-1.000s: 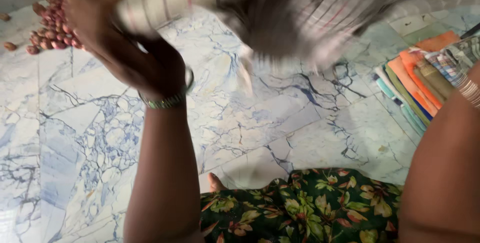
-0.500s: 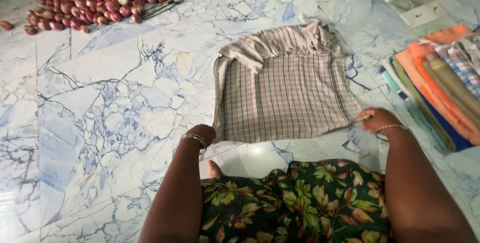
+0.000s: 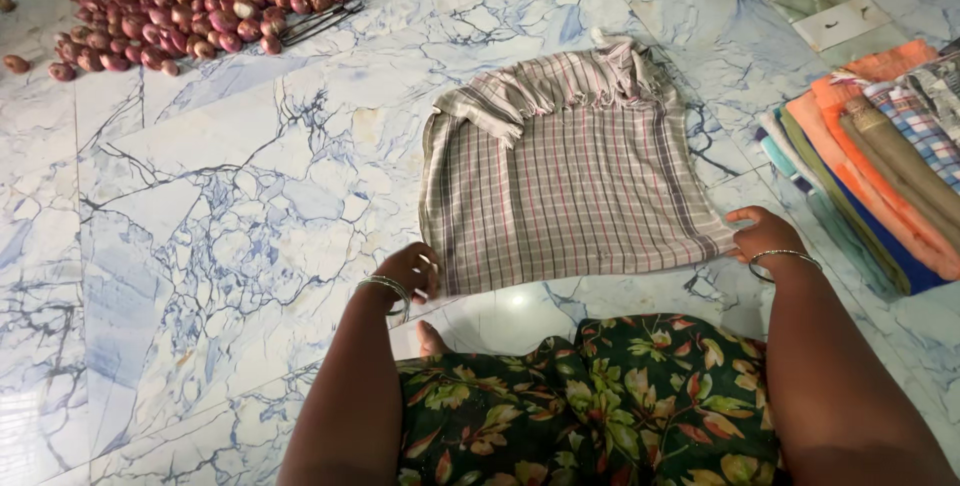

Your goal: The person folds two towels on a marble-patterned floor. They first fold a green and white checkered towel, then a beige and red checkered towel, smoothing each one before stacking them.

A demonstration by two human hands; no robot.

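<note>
A beige cloth with thin brown and pink checks [image 3: 570, 186] lies spread on the marble floor in front of me, its far edge bunched and folded over. My left hand [image 3: 412, 271], a bangle on its wrist, hovers just off the cloth's near-left corner with fingers apart and nothing in it. My right hand [image 3: 762, 233], also with a bangle, rests at the near-right corner, fingertips touching the cloth's edge, fingers loose.
A stack of folded cloths [image 3: 880, 166] in orange, green, blue and checks lies at the right. A heap of small red onions [image 3: 190, 1] covers the far left floor. My green floral skirt [image 3: 600, 406] and a bare foot [image 3: 430, 336] are nearest me.
A second ago the cloth was up in the air, shaken by both hands. It came down flat on the floor, and my left hand has since let go of its corner.
</note>
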